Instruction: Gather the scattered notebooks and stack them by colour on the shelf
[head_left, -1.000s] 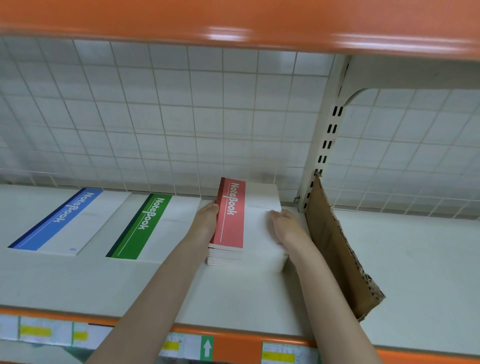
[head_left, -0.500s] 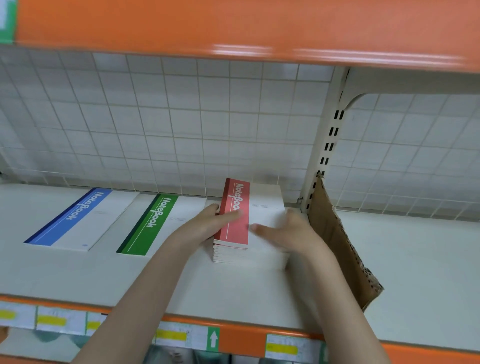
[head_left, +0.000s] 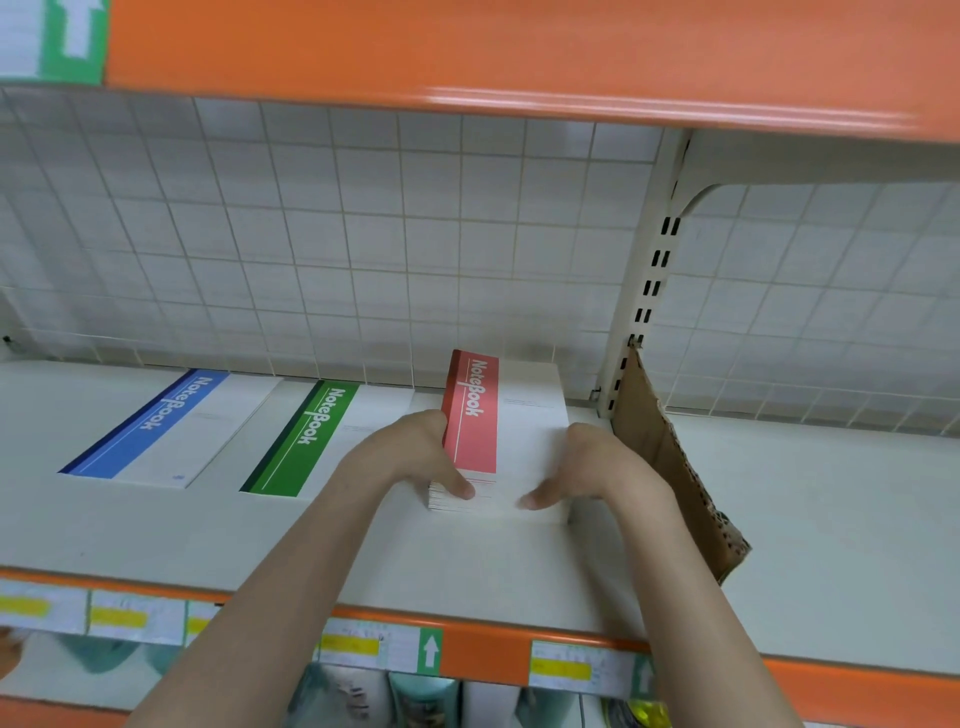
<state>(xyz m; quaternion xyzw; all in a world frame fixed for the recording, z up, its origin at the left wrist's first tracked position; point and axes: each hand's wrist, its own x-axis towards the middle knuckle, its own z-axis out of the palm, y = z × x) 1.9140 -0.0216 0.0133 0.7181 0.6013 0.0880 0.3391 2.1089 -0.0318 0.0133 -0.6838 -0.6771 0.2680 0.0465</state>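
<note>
two hands on the red notebook stack (head_left: 498, 441), one per side. stack sits on the white shelf (head_left: 831, 519) toward the back, just left of the slotted upright post (head_left: 644, 291) and close to the wire grid back panel (head_left: 363, 234). top cover has a red band with white "notebook" lettering down the left, the other part of the cover white. several notebooks deep, page edges visible at the near end, slightly uneven at the near left corner. left hand (head_left: 410, 457) is against the stack's left side, fingers mostly behind the stack edge, thumb laid across the near left corner on the page edges. right hand (head_left: 587, 467) is at the right side, fingers curled around the right edge, thumb pointing left along the near edge. both hands grasp the stack between them. whether it is lifted or flat on the shelf i cannot tell. left of it, green notebook (head_left: 317, 439) lies flat on the shelf, just beside the left hand, green band on its left side. further left, blue notebook (head_left: 171, 426) lies flat too, a strip of bare shelf between it and the green one; both look thin, whether single or a stack cannot tell. a brown cardboard piece (head_left: 670, 467) leans against the post just right of the right hand. orange shelf lip (head_left: 488, 654) at the front carries white price labels (head_left: 363, 647) with yellow bars and a green arrow tag. another orange shelf edge (head_left: 519, 52) overhead.
</note>
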